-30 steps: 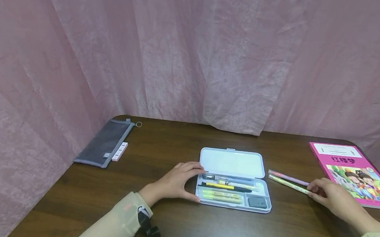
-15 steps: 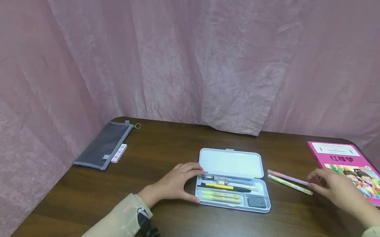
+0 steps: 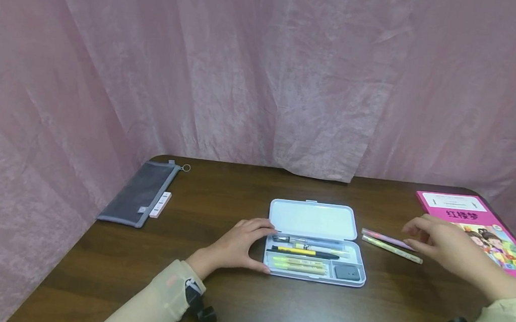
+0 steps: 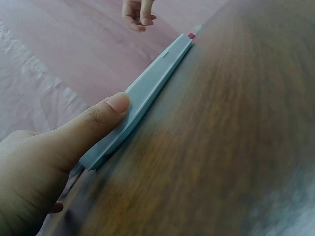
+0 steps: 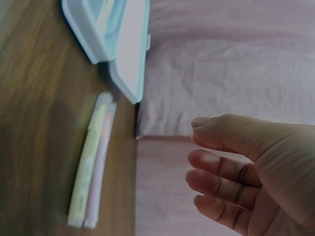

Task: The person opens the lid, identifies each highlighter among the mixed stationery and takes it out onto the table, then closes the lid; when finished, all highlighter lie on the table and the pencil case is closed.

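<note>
My left hand [image 3: 233,245] holds the left end of a pale blue pencil case [image 3: 312,220], thumb at its front edge and fingers at the hinge side. Its lid lies folded back. Inside are a black-and-yellow pen [image 3: 307,253], several yellow-green pens [image 3: 299,266] and a dark grey eraser [image 3: 347,272]. In the left wrist view the thumb [image 4: 106,113] presses the case's front wall. My right hand [image 3: 447,246] hovers with nothing in it, fingers loosely bent. Just left of it, a purple pen [image 3: 386,238] and a yellow-green pen [image 5: 86,167] lie side by side on the table.
A pink book [image 3: 436,211] with an illustrated cover lies at the right, partly behind the right hand. At the far left are a grey zip pouch [image 3: 139,192] and a small white-and-pink block [image 3: 160,205]. A pink curtain [image 3: 246,79] hangs behind the table [image 3: 246,306].
My right hand has let go of the yellow-green pen, which stays on the table beside the purple one, and has risen slightly up and left. The left hand keeps its hold.
</note>
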Motion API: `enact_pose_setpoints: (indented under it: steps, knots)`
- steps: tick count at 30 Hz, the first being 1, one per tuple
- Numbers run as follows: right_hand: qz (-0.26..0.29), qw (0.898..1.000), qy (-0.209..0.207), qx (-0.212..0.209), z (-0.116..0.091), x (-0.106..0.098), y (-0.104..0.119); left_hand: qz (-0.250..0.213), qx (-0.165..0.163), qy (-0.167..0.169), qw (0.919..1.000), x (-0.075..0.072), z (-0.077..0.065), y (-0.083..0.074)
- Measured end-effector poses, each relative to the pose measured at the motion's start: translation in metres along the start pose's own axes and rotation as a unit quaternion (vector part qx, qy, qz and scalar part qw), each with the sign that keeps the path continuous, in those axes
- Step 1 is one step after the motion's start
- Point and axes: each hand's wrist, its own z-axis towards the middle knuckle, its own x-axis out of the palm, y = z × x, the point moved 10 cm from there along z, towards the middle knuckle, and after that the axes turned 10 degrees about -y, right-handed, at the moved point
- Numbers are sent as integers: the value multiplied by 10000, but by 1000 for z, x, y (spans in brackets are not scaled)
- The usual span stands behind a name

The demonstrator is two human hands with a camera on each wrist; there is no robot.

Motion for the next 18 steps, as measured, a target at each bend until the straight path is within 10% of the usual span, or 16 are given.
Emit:
enact_pose_setpoints:
  steps: [18]
  knots:
    - [764, 9962, 405, 45, 18, 23, 50, 80, 17, -21, 10000, -1, 1, -2]
